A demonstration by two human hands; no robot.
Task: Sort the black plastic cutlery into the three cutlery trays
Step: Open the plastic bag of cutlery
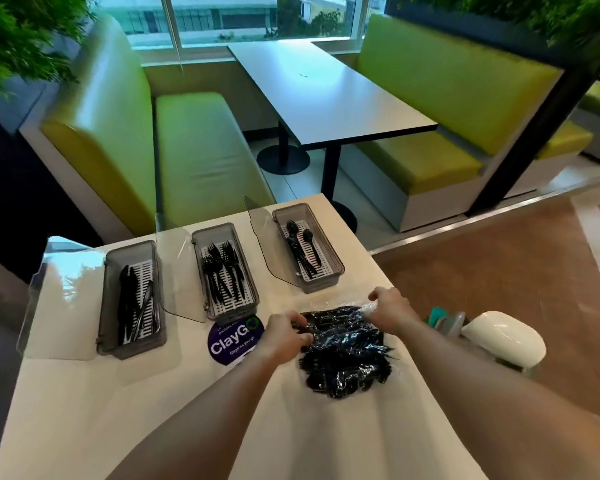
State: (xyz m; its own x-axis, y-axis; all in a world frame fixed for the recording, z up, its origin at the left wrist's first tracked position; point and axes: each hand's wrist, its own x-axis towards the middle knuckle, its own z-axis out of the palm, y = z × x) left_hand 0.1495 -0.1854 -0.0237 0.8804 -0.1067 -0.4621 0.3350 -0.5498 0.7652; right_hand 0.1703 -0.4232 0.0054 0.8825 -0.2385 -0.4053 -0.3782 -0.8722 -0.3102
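Note:
A clear plastic bag of black cutlery (347, 358) lies on the white counter (118, 410) in front of me. My left hand (286, 332) pinches the bag's left top edge. My right hand (390, 308) grips its upper right edge. Three grey trays with white slotted inserts stand in a row behind it, each with its clear lid open. The left tray (104, 306) holds knives, the middle tray (248, 282) holds forks, and the right tray (329, 251) holds a few spoons.
A round purple "ClayGo" sticker (229, 341) lies between the middle tray and the bag. A white rounded object (503, 336) and a teal item (437, 315) sit beyond the counter's right edge. Green booth seats (201, 150) and a table (326, 95) stand behind.

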